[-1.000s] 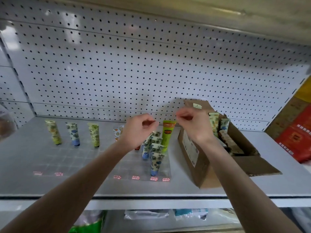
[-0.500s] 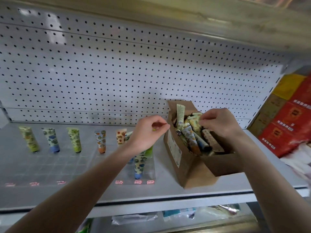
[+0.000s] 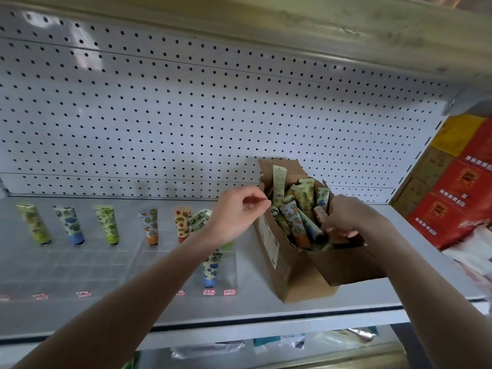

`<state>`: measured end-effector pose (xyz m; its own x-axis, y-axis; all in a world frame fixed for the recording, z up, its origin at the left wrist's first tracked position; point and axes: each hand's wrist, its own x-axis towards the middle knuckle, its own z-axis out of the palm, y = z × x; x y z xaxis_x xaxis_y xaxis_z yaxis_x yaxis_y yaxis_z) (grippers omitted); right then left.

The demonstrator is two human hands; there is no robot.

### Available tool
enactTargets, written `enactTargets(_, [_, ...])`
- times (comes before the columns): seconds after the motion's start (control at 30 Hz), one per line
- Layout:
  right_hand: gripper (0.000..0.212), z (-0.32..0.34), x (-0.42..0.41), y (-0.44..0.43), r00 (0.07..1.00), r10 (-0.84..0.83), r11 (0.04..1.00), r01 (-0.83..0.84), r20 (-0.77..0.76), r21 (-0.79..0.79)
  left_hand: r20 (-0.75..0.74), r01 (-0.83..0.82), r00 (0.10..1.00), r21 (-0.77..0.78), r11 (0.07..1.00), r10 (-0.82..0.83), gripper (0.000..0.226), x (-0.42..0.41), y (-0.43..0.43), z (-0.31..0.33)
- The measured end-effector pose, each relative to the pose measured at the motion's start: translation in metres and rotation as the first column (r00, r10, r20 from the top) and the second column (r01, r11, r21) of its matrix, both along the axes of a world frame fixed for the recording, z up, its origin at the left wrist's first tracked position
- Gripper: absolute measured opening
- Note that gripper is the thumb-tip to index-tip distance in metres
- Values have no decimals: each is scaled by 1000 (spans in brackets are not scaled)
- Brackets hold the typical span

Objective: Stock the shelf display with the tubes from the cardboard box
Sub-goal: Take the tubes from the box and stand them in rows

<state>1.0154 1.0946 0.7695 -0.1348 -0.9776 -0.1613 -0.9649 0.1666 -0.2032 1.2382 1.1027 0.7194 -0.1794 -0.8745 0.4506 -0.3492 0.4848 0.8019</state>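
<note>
Since half a second before, the right hand (image 3: 346, 219) had sunk from above the box (image 3: 290, 270) down among the tubes (image 3: 294, 217) packed in it. Its fingers (image 3: 328, 225) were bent downward against a pinkish tube (image 3: 319, 212); whether they had hold of it could not be told. The left hand (image 3: 237, 214) had stayed just beside the box's left rim, fingers curled in, thumb and forefinger tips together, with nothing seen in it.

The box stood open on the right part of the white shelf (image 3: 106, 312). Tubes were crammed in it at all angles, and a pale tube (image 3: 279, 179) stuck up highest at the back. To the left of the box the clear display (image 3: 231, 272) lay on the shelf. Five tubes stood cap down, spaced apart, in a row (image 3: 106, 225) along its back. More stood in a column at its right end, partly hidden by the left wrist; the front tube (image 3: 211, 265) had a blue cap. Red labels (image 3: 209, 292) lined the display's front edge. Behind everything rose a white pegboard (image 3: 186, 115). Red packs (image 3: 458, 198) were stacked beyond the shelf's right end.
</note>
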Motion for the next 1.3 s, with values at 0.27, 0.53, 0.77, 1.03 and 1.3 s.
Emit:
enactTargets(0.27, [39,8,3,7,999,9,984,0,50,-178,-5,-5,1000,0,1000,5,6,7,3,2])
enactTargets(0.53, [18,36,43,23,866,249,931,-91,434,-353,46,-44,998,-9,999,44,38,24,12,5])
enactTargets(0.77, [12,44,93,28,661,363,932,-243,656,-270,67,-129,988,-158,979,141,34,52,16,10])
enactTargets(1.03, [20,27,140,24,541,470,879,-365,698,-308,33,-94,995,-5,996,94,19,103,30,0])
enactTargets(1.3, [6,-7,181,7,568,590,807,-439,575,-394,229,-127,968,86,988,104,12,136,37,-15])
